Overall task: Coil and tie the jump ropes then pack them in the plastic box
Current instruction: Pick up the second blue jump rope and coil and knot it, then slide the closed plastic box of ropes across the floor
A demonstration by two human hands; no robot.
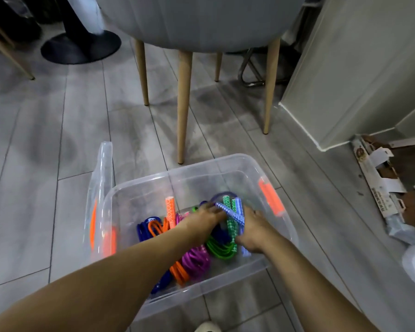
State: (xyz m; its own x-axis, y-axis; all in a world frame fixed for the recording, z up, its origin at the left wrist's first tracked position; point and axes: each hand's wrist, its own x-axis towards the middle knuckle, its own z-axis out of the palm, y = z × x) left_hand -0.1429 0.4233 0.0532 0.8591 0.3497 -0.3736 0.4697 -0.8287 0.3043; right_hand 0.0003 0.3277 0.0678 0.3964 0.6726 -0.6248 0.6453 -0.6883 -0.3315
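A clear plastic box (153, 180) with orange latches stands on the floor in front of me. Inside lie several coiled jump ropes: a dark blue one (143, 230), an orange one (179, 271), a purple one (197, 259) and a green one (222, 249). Both my hands reach into the box. My left hand (205, 220) and my right hand (253, 230) press on a blue coiled rope (236, 212) whose patterned blue and green handles stick up between them. How tightly each hand grips is hidden.
The box's clear lid (101, 195) leans upright against its left side. A grey chair (201, 20) on wooden legs stands just behind the box. A torn cardboard carton (379, 185) lies at the right by a wall corner. A black round stand base (80, 47) sits far left.
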